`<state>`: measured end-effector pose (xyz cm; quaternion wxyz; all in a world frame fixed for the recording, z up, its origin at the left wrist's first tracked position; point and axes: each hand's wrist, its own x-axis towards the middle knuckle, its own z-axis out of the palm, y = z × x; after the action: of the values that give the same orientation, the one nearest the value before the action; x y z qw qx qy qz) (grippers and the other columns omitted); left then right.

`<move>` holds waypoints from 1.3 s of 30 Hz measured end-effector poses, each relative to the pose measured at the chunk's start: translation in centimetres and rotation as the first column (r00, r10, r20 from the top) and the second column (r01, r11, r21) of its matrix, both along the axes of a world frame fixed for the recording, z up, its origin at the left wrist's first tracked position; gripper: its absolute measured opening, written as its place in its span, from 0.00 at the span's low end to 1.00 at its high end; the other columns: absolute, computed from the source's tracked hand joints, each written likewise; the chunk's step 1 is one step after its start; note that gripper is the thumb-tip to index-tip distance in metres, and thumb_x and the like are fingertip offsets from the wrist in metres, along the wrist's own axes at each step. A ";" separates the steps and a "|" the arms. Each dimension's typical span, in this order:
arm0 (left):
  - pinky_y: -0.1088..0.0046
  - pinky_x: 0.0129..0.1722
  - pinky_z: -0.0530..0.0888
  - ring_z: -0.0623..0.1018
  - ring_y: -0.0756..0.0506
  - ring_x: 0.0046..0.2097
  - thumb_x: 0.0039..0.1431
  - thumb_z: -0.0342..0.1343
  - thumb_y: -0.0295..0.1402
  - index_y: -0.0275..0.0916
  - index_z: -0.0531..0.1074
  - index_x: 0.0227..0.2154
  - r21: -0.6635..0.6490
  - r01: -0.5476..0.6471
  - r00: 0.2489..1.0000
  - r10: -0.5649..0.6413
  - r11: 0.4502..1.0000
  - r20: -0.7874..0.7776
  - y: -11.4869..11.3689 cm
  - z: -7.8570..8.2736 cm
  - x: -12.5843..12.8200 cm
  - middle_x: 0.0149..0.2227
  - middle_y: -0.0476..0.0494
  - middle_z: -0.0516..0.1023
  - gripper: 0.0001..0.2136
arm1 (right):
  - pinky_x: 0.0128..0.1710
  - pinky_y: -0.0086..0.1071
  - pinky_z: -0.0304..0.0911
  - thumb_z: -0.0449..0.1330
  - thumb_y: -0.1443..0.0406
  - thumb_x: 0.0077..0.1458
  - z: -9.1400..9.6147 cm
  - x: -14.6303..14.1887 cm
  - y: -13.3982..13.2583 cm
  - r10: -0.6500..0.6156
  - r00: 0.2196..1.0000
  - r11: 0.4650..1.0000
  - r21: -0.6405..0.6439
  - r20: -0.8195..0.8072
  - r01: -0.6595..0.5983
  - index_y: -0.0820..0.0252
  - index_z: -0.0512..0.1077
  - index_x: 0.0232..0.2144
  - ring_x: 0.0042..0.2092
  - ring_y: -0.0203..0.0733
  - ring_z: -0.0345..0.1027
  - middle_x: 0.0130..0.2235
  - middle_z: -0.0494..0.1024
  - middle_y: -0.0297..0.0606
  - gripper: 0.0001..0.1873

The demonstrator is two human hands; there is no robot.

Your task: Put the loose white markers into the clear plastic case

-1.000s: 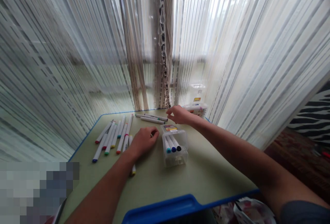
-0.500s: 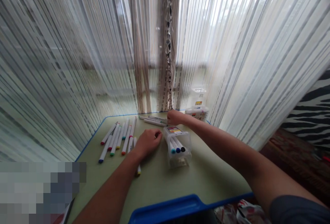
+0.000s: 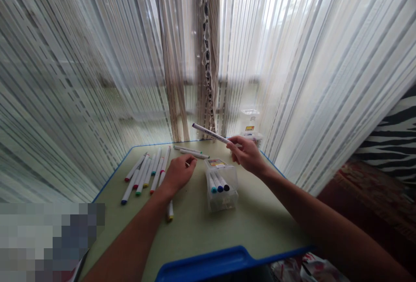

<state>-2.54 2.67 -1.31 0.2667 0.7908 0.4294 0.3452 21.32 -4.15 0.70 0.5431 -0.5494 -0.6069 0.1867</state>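
Note:
My right hand (image 3: 247, 153) is raised above the table's far side, pinching a white marker (image 3: 210, 134) that points up and to the left. Just below it stands a clear plastic marker box (image 3: 221, 184) with three markers inside, their blue, dark blue and black caps facing me. My left hand (image 3: 177, 173) rests palm down on the green table (image 3: 227, 225), fingers loosely curled over the near end of a row of several loose markers (image 3: 146, 173). Two more markers (image 3: 191, 151) lie at the far edge.
Sheer striped curtains hang close around the table's back and sides. A second clear box (image 3: 250, 134) sits at the far right corner. A blue tray edge (image 3: 208, 262) runs along the near side. A marker with a yellow cap (image 3: 170, 211) lies by my left forearm.
My right hand has picked a marker up from the far edge and lifted it back toward the box. My left hand has stayed on the loose markers.

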 end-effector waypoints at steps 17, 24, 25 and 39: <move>0.75 0.26 0.69 0.71 0.51 0.26 0.63 0.55 0.49 0.35 0.70 0.50 -0.036 0.306 0.691 -0.196 0.951 0.696 -2.3 4.8 -0.1 0.29 0.49 0.75 0.22 | 0.28 0.31 0.62 0.51 0.60 0.68 -0.4 -1.2 -3.5 -0.081 0.984 0.937 0.349 0.156 0.021 0.61 0.69 0.42 0.26 0.36 0.67 0.27 0.70 0.31 0.12; 0.76 0.24 0.69 0.71 0.53 0.24 0.60 0.62 0.40 0.33 0.74 0.40 0.038 0.242 0.768 -0.215 0.970 0.603 -3.7 6.0 0.3 0.26 0.49 0.74 0.14 | 0.29 0.31 0.62 0.50 0.60 0.68 -0.2 -1.9 -4.1 -0.052 0.988 0.935 0.354 0.146 -0.003 0.61 0.69 0.41 0.28 0.36 0.66 0.29 0.72 0.34 0.12; 0.76 0.24 0.69 0.71 0.53 0.24 0.59 0.62 0.40 0.33 0.75 0.40 0.037 0.236 0.770 -0.211 0.971 0.602 -3.8 5.8 0.3 0.26 0.49 0.74 0.14 | 0.28 0.30 0.62 0.50 0.60 0.68 -0.3 -1.9 -4.1 -0.044 0.990 0.936 0.353 0.131 -0.005 0.61 0.70 0.42 0.28 0.36 0.66 0.29 0.72 0.34 0.12; 0.80 0.23 0.68 0.71 0.54 0.24 0.57 0.65 0.36 0.33 0.78 0.37 0.046 0.189 0.813 -0.182 0.981 0.554 -5.8 3.4 -0.1 0.26 0.50 0.75 0.10 | 0.23 0.27 0.63 0.61 0.64 0.63 -1.2 -1.9 -4.4 0.069 0.998 0.888 0.457 -0.012 -0.056 0.58 0.73 0.41 0.27 0.33 0.65 0.31 0.71 0.34 0.05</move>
<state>-2.69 -3.12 2.06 0.4166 0.6928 0.2563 0.5298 19.42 -8.52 -0.49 0.6593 -0.3840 -0.6433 0.0640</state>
